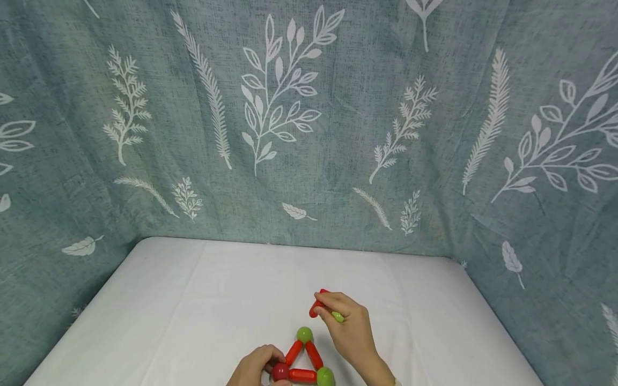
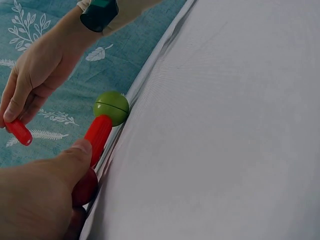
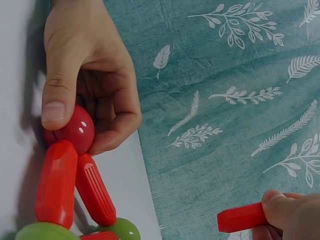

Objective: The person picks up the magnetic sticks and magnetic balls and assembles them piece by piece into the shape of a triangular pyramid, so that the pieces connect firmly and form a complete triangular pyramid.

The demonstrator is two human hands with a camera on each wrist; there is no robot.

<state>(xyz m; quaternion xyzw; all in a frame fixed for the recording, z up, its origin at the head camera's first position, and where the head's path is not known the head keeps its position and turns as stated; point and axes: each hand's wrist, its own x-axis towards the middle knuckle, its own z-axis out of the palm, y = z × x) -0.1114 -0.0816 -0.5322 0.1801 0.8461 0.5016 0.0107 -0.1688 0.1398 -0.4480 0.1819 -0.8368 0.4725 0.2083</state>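
Observation:
A triangle of three red sticks lies on the white table, joined at its corners by two green balls [image 1: 304, 334] and one red ball [image 1: 280, 371]. My left hand [image 1: 256, 366] grips the red ball, its thumb on top in the right wrist view. Raised beyond the triangle, my right hand [image 1: 353, 328] pinches a loose red stick [image 3: 242, 217] between thumb and fingers. A second bit of red and a light green piece [image 1: 338, 316] show at that hand in the head view; their shapes are mostly hidden by the fingers.
The white-covered table [image 1: 232, 284] has rounded far corners. Behind it and at both sides hangs a blue-green cloth [image 1: 328, 209] with white leaf prints. A dark band [image 2: 100, 14] sits on the right wrist.

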